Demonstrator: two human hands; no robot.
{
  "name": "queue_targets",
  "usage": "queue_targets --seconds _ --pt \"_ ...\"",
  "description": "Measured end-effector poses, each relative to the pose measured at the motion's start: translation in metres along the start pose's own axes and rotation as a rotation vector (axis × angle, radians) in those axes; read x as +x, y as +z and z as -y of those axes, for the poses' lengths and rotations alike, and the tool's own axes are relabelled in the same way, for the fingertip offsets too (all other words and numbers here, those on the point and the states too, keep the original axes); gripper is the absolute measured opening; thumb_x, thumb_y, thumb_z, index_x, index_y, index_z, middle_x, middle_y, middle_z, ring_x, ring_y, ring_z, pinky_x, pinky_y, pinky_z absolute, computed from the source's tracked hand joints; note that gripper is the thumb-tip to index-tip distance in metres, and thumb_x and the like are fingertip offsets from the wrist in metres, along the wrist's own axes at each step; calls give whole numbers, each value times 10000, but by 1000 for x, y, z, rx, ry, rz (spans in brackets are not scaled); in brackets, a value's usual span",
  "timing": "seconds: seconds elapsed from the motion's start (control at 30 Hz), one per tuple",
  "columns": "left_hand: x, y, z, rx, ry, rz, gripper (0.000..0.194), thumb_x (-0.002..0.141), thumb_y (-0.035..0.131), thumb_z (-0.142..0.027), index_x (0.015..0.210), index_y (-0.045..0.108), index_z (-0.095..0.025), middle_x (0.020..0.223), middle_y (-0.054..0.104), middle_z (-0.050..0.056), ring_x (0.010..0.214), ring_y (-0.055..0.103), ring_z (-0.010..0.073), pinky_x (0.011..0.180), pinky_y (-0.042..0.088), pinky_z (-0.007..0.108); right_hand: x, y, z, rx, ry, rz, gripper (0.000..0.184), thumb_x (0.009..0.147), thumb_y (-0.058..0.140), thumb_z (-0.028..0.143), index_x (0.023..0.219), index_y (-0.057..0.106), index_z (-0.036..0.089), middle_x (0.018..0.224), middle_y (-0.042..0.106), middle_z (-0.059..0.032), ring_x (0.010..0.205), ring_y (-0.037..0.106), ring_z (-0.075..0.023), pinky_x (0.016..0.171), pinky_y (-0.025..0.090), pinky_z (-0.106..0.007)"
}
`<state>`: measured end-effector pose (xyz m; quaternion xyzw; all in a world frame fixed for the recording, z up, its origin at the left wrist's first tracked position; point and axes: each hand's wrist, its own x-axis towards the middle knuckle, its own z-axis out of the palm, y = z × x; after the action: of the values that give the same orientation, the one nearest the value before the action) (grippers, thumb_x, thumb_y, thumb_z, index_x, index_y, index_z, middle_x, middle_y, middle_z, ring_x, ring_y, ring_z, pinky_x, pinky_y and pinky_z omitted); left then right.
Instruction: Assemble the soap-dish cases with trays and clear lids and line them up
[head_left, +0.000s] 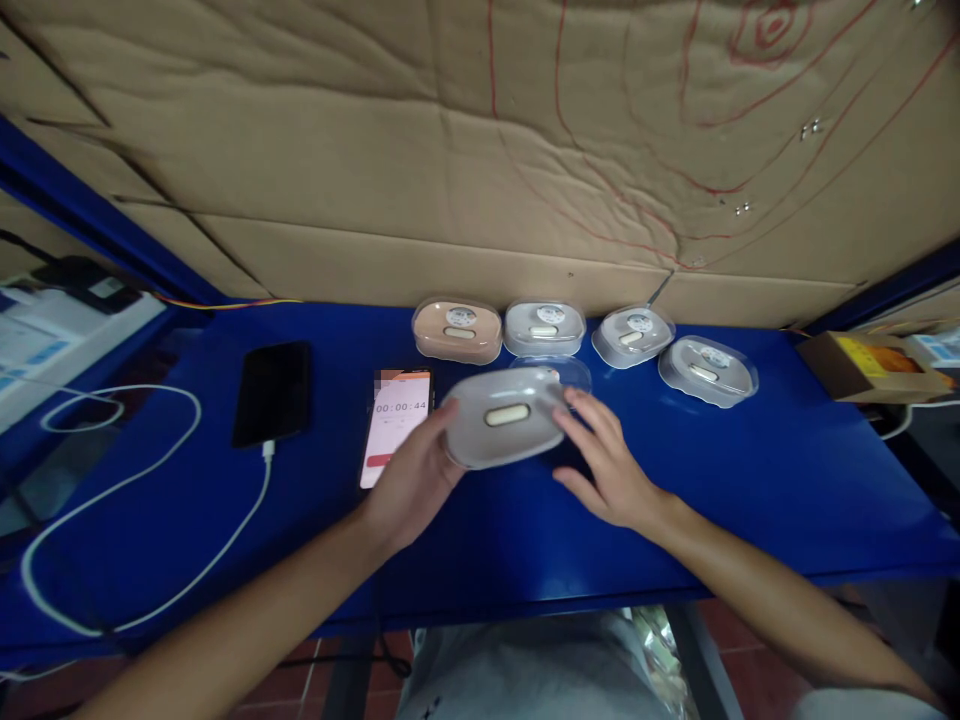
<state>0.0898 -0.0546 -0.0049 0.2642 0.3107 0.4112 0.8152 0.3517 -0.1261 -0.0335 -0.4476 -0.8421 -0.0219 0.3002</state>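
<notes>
My left hand is closed on the left end of a grey oval plastic box, tilted above the blue table. In the middle of the box is a cream pill-shaped inset. At its right end is my right hand, fingers apart; the fingertips are at the rim, and I cannot tell whether they press on it. Partly hidden behind the box lies a clear lid. Along the back stand a peach box, a grey box and more grey boxes, with clear covers and round stickers.
A phone showing a running timer lies beside my left hand. Farther left are a dark phone and its white cable. A cardboard wall rises behind the blue table. An open carton stands far right.
</notes>
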Motion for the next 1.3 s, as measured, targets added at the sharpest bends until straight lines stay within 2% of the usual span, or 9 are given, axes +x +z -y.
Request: queue_targets --seconds 0.13,0.3,0.43,0.63,0.9,1.0,1.1,1.2,1.3 --pt "10 1 -15 -159 179 -237 169 1013 702 -311 1122 766 -199 1093 839 15 1018 768 203 941 621 317 1 5 -15 -78 250 151 716 1129 501 436 1753 181 290 1759 384 -164 1644 343 -367 1284 341 -677" --pt "11 6 -21 -188 179 -308 157 1067 622 -326 1121 737 -234 1102 831 2 1018 762 193 939 623 331 -1 4 -18 -138 286 214 629 1083 588 517 1639 444 263 1528 599 -186 1487 524 -388 1232 363 -685" --pt "10 8 -22 -172 156 -315 217 1074 624 -393 1083 741 -210 1029 835 4 938 784 202 879 654 336 -4 0 -16 -93 278 192 570 1058 621 557 1554 551 284 1516 582 -182 1550 448 -424 1205 401 -689" --pt "9 5 -15 -106 28 -218 259 1086 601 -433 1087 756 -225 999 841 23 807 803 213 665 679 319 -2 -8 -22 65 445 -15 574 1116 525 499 1649 442 304 1582 606 -141 1488 557 -340 1222 470 -606" --pt "2 8 -16 -87 66 -138 277 1115 550 -386 1114 781 -235 1066 843 13 887 816 210 769 710 329 2 -19 -31 62 574 -176 443 1107 534 533 1408 707 259 1393 757 -119 1307 694 -331 1137 526 -584" --pt "4 7 -11 -10 -45 -152 319 1121 542 -406 1142 792 -209 1132 839 54 904 811 227 737 712 347 3 -22 -32 130 622 -264 422 1104 539 537 1349 744 260 1315 792 -107 1214 742 -311 1070 577 -538" --pt "5 5 0 64 -197 -105 341 1093 606 -442 1199 792 -177 1215 822 111 981 802 267 757 713 390 4 -20 -22 207 585 -334 362 1107 557 487 1300 771 268 1274 807 -95 1175 762 -294 1021 616 -497" --pt "3 2 11 86 -267 3 415 1066 643 -504 1262 782 -166 1248 810 145 1076 788 298 835 700 412 2 -14 -7 191 403 -293 331 1092 605 432 1364 748 310 1300 792 -86 1221 739 -302 1055 605 -516" --pt "-1 1 16 79 -300 118 499 1066 602 -582 1312 767 -181 1285 799 152 1188 760 318 916 676 418 1 -9 5 159 209 -222 430 1074 650 411 1499 652 354 1348 759 -89 1264 709 -318 1065 593 -544"
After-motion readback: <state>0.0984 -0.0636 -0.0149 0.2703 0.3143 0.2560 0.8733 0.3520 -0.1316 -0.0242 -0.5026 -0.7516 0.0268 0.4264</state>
